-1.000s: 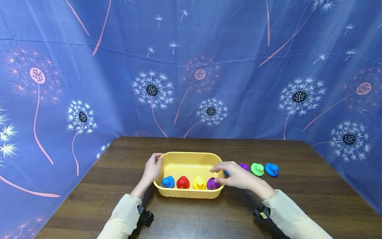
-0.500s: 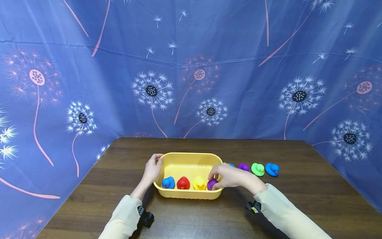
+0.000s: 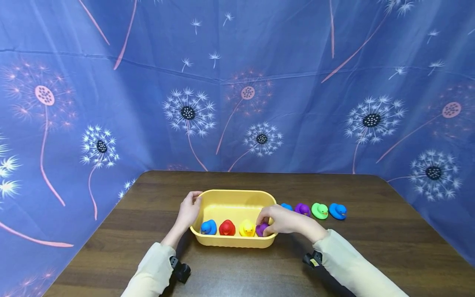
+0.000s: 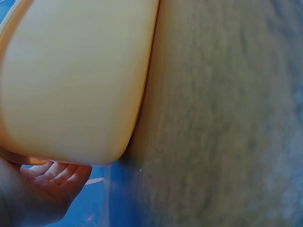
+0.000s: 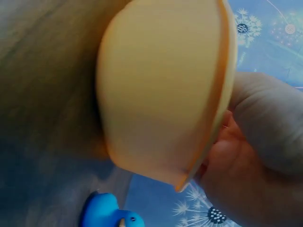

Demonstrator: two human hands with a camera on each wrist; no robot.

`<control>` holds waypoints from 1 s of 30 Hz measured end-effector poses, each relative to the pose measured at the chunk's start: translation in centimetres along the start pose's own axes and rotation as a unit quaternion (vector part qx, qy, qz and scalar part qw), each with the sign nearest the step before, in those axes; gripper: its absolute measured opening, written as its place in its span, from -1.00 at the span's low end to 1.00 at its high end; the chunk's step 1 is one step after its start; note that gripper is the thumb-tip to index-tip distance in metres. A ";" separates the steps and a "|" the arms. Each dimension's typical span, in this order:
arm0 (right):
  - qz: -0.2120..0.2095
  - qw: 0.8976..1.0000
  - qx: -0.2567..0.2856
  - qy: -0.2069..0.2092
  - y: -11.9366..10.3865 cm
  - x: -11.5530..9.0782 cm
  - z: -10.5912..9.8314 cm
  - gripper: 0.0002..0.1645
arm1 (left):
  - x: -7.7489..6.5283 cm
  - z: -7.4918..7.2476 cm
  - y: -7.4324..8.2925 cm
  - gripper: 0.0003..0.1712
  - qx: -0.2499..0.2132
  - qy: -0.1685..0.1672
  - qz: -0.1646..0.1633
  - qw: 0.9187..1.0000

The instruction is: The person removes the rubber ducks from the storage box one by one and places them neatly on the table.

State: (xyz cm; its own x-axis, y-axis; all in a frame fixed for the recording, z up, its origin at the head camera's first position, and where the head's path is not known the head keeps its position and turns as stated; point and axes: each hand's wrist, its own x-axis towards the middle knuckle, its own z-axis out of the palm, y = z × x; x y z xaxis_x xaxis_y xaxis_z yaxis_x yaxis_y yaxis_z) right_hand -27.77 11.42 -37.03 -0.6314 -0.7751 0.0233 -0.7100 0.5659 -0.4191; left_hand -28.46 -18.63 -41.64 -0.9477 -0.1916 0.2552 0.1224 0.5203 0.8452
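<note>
A yellow plastic tub (image 3: 233, 241) stands on the table, with rubber ducks lined up along its front wall: blue (image 3: 209, 227), red (image 3: 227, 227), yellow (image 3: 247, 228) and purple (image 3: 261, 229). My left hand (image 3: 188, 211) holds the tub's left end by the rim; in the left wrist view its fingers (image 4: 66, 177) show beyond the tub's wall. Reaching over the right rim, my right hand (image 3: 283, 218) pinches the purple duck between thumb and fingers and partly covers it. The tub's end wall (image 5: 156, 85) hides those fingertips in the right wrist view.
Right of the tub, more ducks sit in a row on the brown wooden table (image 3: 156, 185): a partly hidden blue one (image 3: 286, 207), a purple one (image 3: 302, 209), a green one (image 3: 320, 210) and another blue one (image 3: 337, 211). A blue dandelion-print cloth (image 3: 315, 103) hangs behind.
My right hand has moved left and down into the tub, and its fingers have closed around the purple duck. The left hand stays on the rim.
</note>
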 end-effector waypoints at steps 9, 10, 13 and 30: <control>0.010 0.999 -0.033 0.040 0.3 -0.1 0.6 -0.55 | -0.1 -0.1 -0.2 -0.69 0.007 0.003 0.001 1.000; 0.011 0.998 -0.038 0.040 0.2 -0.1 0.5 -0.53 | -0.1 -0.1 -0.2 -0.69 0.006 0.003 0.000 1.000; 0.016 0.998 -0.048 0.030 -0.1 -0.1 0.3 -0.51 | -0.2 0.0 -0.2 -0.69 0.006 0.005 0.004 1.000; 0.011 0.997 -0.046 0.053 0.1 0.2 0.7 -0.68 | -0.3 -0.1 0.3 -0.69 -0.002 0.002 0.000 1.000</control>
State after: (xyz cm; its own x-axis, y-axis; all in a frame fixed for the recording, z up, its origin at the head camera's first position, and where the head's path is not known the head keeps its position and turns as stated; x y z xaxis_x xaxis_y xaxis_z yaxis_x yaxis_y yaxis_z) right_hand -27.79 11.10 -37.74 -0.6730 -0.7310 0.1130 -0.7183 0.6095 -0.3354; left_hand -28.14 -18.49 -41.40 -0.9466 -0.1944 0.2572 0.1237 0.5177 0.8466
